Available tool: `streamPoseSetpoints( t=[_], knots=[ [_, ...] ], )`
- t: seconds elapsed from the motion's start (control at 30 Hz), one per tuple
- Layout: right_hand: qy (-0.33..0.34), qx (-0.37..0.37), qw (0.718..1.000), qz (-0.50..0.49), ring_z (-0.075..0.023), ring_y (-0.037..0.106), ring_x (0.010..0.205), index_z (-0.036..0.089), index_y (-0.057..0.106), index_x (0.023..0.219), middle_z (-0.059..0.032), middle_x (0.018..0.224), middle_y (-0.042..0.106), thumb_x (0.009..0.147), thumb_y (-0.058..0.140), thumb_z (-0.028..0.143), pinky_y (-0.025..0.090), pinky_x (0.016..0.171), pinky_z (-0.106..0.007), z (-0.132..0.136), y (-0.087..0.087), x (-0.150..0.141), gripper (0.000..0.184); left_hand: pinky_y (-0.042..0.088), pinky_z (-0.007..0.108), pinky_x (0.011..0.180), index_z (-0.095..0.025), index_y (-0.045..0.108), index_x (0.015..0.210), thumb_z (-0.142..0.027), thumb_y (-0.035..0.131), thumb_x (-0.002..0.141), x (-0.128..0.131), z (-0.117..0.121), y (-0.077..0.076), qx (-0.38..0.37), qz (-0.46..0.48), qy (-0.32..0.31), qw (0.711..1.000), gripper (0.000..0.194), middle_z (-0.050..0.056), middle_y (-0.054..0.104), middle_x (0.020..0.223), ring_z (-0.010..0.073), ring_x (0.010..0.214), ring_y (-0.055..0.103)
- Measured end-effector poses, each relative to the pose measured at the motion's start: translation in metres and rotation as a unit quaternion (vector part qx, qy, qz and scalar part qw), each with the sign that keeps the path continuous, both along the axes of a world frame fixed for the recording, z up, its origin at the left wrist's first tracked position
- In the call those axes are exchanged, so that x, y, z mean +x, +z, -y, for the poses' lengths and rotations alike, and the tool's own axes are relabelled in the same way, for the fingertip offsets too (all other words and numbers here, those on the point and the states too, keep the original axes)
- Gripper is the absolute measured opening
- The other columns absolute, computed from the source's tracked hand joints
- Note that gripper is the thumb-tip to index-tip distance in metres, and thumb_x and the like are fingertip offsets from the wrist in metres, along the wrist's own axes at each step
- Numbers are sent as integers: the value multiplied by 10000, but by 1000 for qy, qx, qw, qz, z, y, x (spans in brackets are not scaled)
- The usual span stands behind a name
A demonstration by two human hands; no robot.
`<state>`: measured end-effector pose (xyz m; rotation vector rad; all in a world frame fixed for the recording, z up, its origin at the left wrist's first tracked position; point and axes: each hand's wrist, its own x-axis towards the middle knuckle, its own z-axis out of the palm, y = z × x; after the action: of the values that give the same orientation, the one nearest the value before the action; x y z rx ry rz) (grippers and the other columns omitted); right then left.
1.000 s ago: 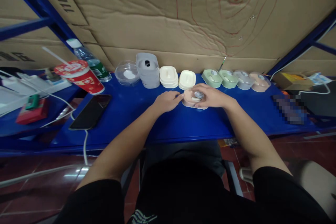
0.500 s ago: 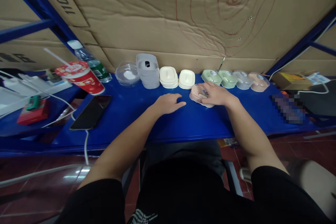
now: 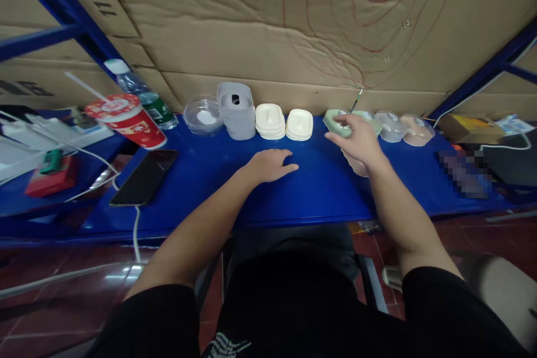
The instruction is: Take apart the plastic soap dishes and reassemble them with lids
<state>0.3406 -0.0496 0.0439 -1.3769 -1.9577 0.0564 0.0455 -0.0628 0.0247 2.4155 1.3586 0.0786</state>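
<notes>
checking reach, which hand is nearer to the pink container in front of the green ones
Right. The right hand partly hides the pink container; the left hand is apart, off to its left.

Along the back of the desk (image 3: 310, 196), left to right before the cardboard (image 3: 230, 39): bowl (image 3: 203, 117), tall stack (image 3: 238, 120), two low stacks (image 3: 271, 121), four packs (image 3: 392, 126), carton (image 3: 474, 129). At left, bottle (image 3: 158, 109) behind cup (image 3: 134, 124), phone (image 3: 146, 179) in front. Before the four packs, a fifth pack (image 3: 356, 165), mostly hidden under the right hand (image 3: 358, 140); before the low stacks, left hand (image 3: 271, 166).
</notes>
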Motion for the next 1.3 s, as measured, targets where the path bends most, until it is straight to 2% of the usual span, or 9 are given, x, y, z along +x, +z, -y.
streamPoseSetpoints(
  t=[0.1,0.23,0.43,0.57,0.77,1.03,1.17,1.23,1.3],
  knots=[
    [66,-26,969,-236,-208,660,726,244,705,923,-47,833,743,938,669,695,546,712,-382,-12,-29,-35,452,526,422,984,-139,608,1566,-627,516,1043,-1,1,2,-2,0,0,1000,721,148,793,1208,343,1157,732],
    [30,-52,945,-321,-149,518,580,253,621,753,18,651,609,895,726,672,453,602,-327,-31,-50,-38,456,534,434,957,-139,612,1560,-633,524,1036,-3,0,1,-12,14,-6,1000,725,146,796,1169,351,1125,738],
    [-131,103,936,-309,-162,533,637,262,529,675,32,619,534,980,604,615,493,694,-353,-64,-48,28,473,534,438,962,-136,612,1556,-629,527,1036,-4,0,-2,0,16,-19,1000,722,151,792,1183,349,1127,735],
    [-196,137,919,-312,-161,528,609,259,528,673,41,592,521,988,584,576,496,713,-366,-78,-48,69,450,535,436,959,-139,617,1548,-632,528,1030,-5,-1,-2,2,18,-21,1000,720,150,791,1179,348,1130,734],
    [-217,163,916,-297,-169,564,641,261,489,632,37,593,526,988,608,509,519,757,-367,-84,-49,113,450,535,433,949,-124,591,1580,-621,513,1041,-4,0,0,-7,5,-22,1000,737,161,780,1224,343,1123,731],
    [-207,86,933,-281,-163,522,565,248,559,656,26,579,549,956,698,574,483,633,-337,-74,-39,151,464,529,434,1003,-138,590,1581,-623,515,1040,-4,3,1,4,1,-23,1000,731,159,780,1240,350,1189,721],
    [-191,83,945,-253,-166,544,591,242,575,670,16,584,554,968,661,626,496,643,-332,-76,-39,133,494,521,433,1032,-133,583,1589,-628,504,1042,-3,2,-1,6,-3,-23,1000,742,165,779,1244,351,1222,709],
    [-148,63,965,-209,-180,573,620,240,613,709,-4,618,591,966,636,680,523,661,-350,-74,-42,103,510,521,442,1039,-127,580,1590,-624,495,1047,-2,1,-2,9,-8,-24,1000,741,169,776,1259,354,1231,705],
    [-65,30,988,-137,-227,662,733,231,723,887,-57,777,712,951,612,749,583,737,-404,-69,-49,64,534,522,452,1046,-121,580,1585,-619,490,1051,-1,0,-2,12,-12,-26,1000,735,173,773,1277,358,1242,702]
  ],
)
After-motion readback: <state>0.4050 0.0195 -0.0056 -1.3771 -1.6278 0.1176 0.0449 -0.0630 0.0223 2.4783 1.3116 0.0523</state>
